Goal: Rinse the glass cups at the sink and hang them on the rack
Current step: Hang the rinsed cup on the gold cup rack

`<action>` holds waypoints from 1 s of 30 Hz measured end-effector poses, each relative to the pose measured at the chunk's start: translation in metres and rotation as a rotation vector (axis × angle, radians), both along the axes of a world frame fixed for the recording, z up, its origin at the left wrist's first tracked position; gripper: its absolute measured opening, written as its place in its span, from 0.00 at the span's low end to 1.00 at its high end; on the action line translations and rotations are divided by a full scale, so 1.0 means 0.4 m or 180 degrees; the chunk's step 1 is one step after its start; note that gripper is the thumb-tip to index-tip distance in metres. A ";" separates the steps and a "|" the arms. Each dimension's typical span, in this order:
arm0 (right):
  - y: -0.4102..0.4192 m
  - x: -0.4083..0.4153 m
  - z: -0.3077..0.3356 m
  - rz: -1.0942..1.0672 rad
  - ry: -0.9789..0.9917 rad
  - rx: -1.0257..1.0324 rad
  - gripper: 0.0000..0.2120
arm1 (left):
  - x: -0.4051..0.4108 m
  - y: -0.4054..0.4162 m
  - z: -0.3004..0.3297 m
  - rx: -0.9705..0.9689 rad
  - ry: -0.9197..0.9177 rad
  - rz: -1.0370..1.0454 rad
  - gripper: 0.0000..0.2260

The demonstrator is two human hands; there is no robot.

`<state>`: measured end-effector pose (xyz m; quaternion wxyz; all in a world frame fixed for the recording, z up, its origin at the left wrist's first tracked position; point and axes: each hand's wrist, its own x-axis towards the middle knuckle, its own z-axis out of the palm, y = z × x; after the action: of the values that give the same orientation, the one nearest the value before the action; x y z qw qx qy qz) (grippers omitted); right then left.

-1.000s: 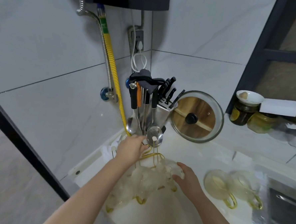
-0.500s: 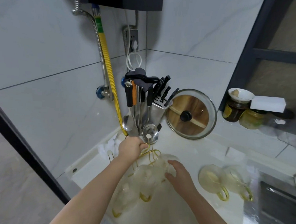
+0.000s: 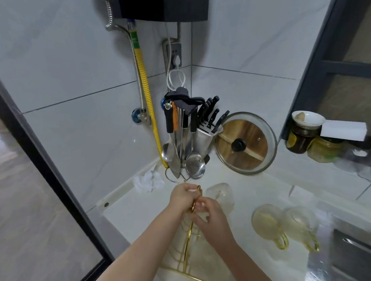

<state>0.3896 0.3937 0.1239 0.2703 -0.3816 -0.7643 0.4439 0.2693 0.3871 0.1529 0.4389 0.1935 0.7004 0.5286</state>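
Observation:
A gold wire rack [image 3: 188, 246] stands on the white counter [image 3: 132, 215] right below me. My left hand [image 3: 181, 198] grips the loop at its top. My right hand [image 3: 214, 221] is beside it, with its fingers curled round the gold handle of a glass cup [image 3: 200, 214] at the rack's stem. Another clear cup [image 3: 220, 195] hangs on the far side of the rack. Blurred glass shows lower on the rack near its base. Two more glass cups with yellow handles [image 3: 269, 224] [image 3: 301, 225] lie on the counter to the right.
The steel sink [image 3: 355, 261] is at the far right. Behind the rack stand a utensil holder [image 3: 180, 138], a knife block [image 3: 206, 135] and a glass lid [image 3: 246, 144]. A crumpled white cloth [image 3: 148, 180] lies at the left. Jars [image 3: 299, 138] sit at the back right.
The view has shifted toward the rack. My right hand came off the side of the hanging cups and rose to the rack's top, next to my left hand.

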 end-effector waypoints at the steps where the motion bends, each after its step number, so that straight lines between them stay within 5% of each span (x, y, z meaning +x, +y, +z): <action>1: -0.009 0.002 -0.006 -0.0035 -0.0067 -0.0022 0.20 | -0.007 -0.004 -0.006 -0.0050 0.0604 -0.0115 0.14; 4: -0.033 -0.003 -0.019 -0.0135 -0.0388 -0.0010 0.20 | -0.039 -0.018 -0.011 0.0225 0.1639 -0.0757 0.21; 8: -0.043 -0.012 -0.017 -0.0256 -0.0318 -0.0182 0.16 | -0.081 -0.022 -0.011 0.0429 0.1357 -0.1794 0.15; 18: -0.043 -0.039 -0.008 -0.0273 -0.0121 -0.0329 0.05 | -0.137 0.013 -0.001 0.0228 0.1420 -0.2605 0.13; 26: 0.002 -0.021 -0.014 -0.0094 -0.0899 0.0401 0.10 | -0.194 0.020 -0.030 0.0534 0.2254 -0.2403 0.04; 30: 0.065 0.004 -0.011 -0.0457 -0.0695 0.0304 0.10 | -0.201 0.021 -0.039 0.0582 0.2290 -0.2169 0.06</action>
<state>0.3912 0.4196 0.1197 0.2345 -0.4681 -0.7802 0.3424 0.1888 0.3956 0.1372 0.2985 0.6188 0.6551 0.3143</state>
